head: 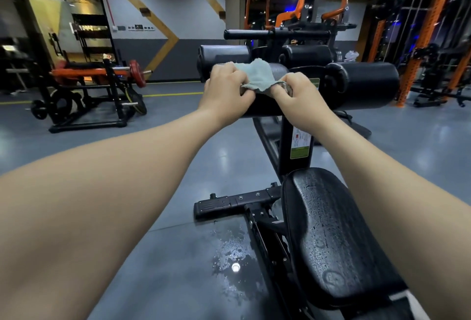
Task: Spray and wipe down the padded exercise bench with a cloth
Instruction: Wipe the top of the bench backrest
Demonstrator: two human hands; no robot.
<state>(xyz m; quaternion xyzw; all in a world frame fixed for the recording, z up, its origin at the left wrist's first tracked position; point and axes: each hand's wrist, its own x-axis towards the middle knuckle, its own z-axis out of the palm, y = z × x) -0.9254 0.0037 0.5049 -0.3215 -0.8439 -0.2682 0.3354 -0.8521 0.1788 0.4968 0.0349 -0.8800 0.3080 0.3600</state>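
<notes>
Padded exercise bench: black, standing on the grey gym floor. Its seat pad is lying at the lower right of the head view and is being seen beaded with droplets. A black upright post carrying a green-and-white label is rising just beyond the pad's far end.

Near roller pad: black, horizontal, set at the top of the post; its upper side is being covered by the cloth.

Cloth: pale blue-green, crumpled; it is being held draped over the near roller pad, spanning the gap between the two hands.

Left hand: fingers curled; the cloth's left edge is being gripped against the roller.

Right hand: fingers curled downward; the cloth's lower right corner is being pinched against the roller. Both forearms are bare and are being held outstretched.

Further rollers: a right roller is lying beside the near one, and two rear rollers are sitting behind it, under a black handle bar.

Cross foot: black, resting on the floor left of the seat pad.

Wet patch: lying on the floor beside the bench frame; a ceiling light is being reflected in it.

Surroundings: a barbell bench with a red plate is standing well apart at left; orange racks are standing at right
</notes>
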